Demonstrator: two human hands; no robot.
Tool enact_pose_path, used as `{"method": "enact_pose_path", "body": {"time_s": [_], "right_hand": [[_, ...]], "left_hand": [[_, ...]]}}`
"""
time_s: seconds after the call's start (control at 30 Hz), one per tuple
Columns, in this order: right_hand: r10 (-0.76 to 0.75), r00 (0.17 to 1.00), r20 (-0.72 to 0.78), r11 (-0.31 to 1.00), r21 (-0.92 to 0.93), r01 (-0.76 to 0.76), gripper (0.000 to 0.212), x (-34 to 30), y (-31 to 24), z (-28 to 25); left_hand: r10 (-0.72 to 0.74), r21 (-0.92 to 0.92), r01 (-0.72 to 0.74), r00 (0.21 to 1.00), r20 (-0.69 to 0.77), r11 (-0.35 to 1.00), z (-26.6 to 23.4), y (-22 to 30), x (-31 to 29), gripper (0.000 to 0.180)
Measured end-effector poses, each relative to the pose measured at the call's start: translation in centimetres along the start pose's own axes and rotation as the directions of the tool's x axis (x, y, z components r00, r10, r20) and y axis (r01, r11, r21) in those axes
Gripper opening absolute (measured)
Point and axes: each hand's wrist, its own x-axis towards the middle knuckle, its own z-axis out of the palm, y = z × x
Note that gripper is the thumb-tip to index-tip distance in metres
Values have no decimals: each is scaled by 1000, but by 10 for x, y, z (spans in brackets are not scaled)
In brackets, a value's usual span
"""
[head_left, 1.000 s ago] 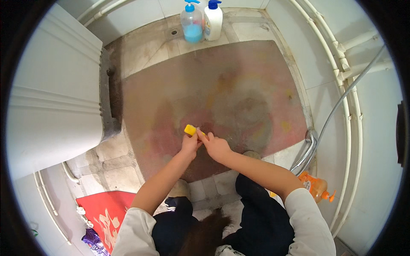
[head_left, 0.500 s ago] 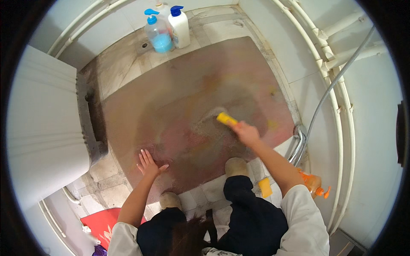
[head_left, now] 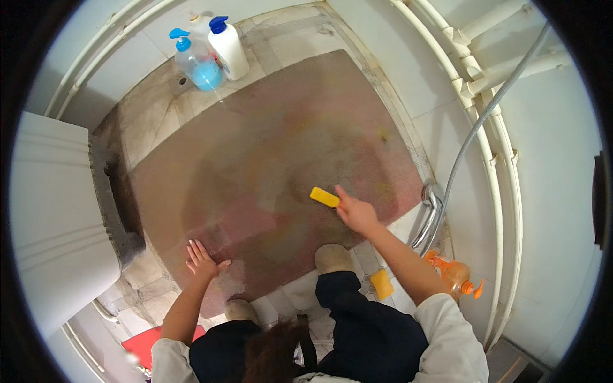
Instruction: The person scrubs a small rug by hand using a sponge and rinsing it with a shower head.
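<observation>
A wide reddish-brown mat (head_left: 281, 121), stained and wet-looking, lies on the tiled floor before me. My right hand (head_left: 359, 213) is closed around the handle end of a yellow scrub brush (head_left: 324, 197), which is against the mat right of its middle. The brush's underside is hidden, so no bristles show. Over on the mat's near left part, my left hand (head_left: 203, 260) rests palm down with its fingers spread, holding nothing. A beige shoe (head_left: 334, 258) of mine is at the mat's near edge.
Pump bottles (head_left: 227, 48) cluster beyond the mat's far left edge. At the right lie a chrome shower head (head_left: 430, 214) with a grey hose (head_left: 469, 137), an orange pump bottle (head_left: 455, 276) and a yellow sponge (head_left: 382, 284). A white cabinet-like unit (head_left: 60, 210) stands left; pipes (head_left: 495, 191) line the right wall.
The brush in my right hand has come nearer to me across the mat. My left hand stays flat on it. The whole view has shifted, with things appearing further left.
</observation>
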Motion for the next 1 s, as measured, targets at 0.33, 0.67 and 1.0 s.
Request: {"method": "enact_pose_path", "body": {"time_s": [0.33, 0.67, 1.0], "right_hand": [[437, 799, -413, 899, 209, -385, 35, 89, 107, -75], [486, 793, -368, 874, 184, -450, 25, 120, 145, -69], [569, 536, -624, 758, 144, -637, 17, 51, 193, -110]], "left_hand": [[19, -8, -19, 1000, -3, 1000, -3, 7, 0, 130], [0, 13, 0, 1000, 0, 1000, -5, 5, -3, 129], [-5, 26, 4, 1000, 5, 1000, -1, 5, 0, 128]]}}
